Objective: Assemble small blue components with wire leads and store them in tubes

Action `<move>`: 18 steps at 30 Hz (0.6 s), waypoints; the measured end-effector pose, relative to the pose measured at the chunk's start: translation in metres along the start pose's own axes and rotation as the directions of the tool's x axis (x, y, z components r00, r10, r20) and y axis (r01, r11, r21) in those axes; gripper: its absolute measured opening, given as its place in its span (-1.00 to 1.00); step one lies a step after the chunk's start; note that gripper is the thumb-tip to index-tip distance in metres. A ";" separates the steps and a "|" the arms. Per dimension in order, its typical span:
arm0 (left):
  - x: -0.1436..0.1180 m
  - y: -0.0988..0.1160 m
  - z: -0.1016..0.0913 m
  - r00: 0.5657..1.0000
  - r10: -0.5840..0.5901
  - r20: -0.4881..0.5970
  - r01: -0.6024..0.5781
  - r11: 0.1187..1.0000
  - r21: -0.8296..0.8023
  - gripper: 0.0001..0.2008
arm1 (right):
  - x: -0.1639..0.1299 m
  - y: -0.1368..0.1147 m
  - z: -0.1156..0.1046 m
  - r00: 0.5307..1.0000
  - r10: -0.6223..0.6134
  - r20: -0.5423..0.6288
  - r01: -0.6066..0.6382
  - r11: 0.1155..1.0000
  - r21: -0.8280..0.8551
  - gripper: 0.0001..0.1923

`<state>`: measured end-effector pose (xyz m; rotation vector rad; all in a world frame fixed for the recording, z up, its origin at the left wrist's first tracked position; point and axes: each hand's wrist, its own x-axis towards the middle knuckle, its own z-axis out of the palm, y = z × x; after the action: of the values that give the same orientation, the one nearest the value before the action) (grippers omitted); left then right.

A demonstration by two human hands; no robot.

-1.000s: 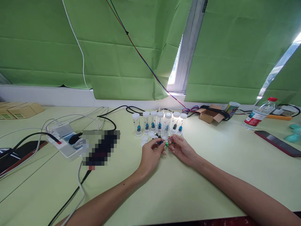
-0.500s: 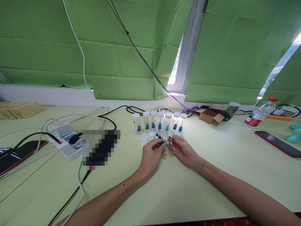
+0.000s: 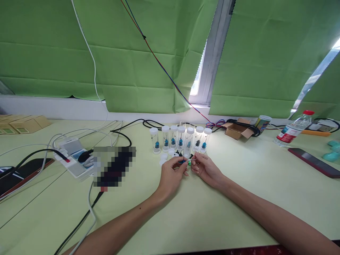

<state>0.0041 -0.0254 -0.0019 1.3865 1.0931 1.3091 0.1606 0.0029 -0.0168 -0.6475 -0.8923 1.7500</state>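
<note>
My left hand is closed, thumb and fingertips pinching a small dark-blue piece, from which a thin stem seems to rise. Facing it, my right hand pinches a thin wire-like piece that points toward the left fingertips. A small green part shows between the two hands; whether it is held or lies on the table, I cannot tell. Just beyond stand several clear tubes with white caps, holding blue or dark pieces with thin stems. Loose white caps and small black parts lie before them, partly hidden.
On the left are a white power strip, cables and a pixelated dark object. An open cardboard box, a can, a water bottle and a phone are on the right. Green blinds hang behind the table.
Both hands stay almost in place, fingertips still together. The thin piece in my right hand shifts very slightly; everything else looks the same.
</note>
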 end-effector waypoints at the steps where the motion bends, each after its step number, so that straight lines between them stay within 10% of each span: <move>1: 0.000 0.000 0.000 1.000 0.001 0.002 -0.001 1.000 0.003 -0.75 | 0.000 0.000 0.000 1.000 0.002 -0.001 -0.002 1.000 0.000 -0.67; 18: 0.002 0.000 -0.001 1.000 -0.024 0.005 0.024 0.998 -0.062 -0.77 | -0.002 -0.003 0.002 0.998 -0.053 -0.018 0.052 0.998 -0.033 -0.70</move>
<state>0.0027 -0.0238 -0.0017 1.3261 1.0547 1.3119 0.1609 0.0007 -0.0133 -0.6552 -0.9180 1.6833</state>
